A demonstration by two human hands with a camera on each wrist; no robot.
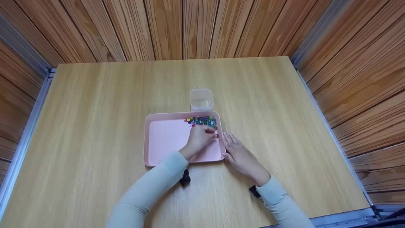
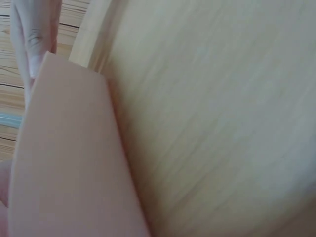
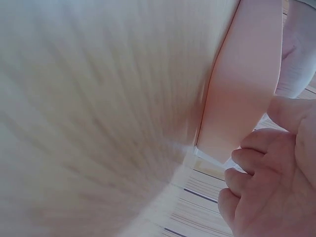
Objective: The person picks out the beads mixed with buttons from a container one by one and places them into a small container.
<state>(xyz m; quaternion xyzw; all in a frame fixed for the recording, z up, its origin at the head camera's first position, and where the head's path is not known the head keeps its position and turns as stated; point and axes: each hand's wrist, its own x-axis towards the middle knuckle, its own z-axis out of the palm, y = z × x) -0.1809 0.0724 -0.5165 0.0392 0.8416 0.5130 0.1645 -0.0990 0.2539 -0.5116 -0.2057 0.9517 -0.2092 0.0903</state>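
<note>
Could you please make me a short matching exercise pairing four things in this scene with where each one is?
Things:
1. Left hand
2. Clear container
3. Colourful beads
4. Right hand

Places:
A. At the outer right side of the pink tray
B. Clustered inside the tray, toward its far right corner
C. Over the inside of the tray, on the near side of the cluster
D. On the table, beyond the tray's far edge

Right pairs: 1-C; 2-D; 3-B; 4-A
</note>
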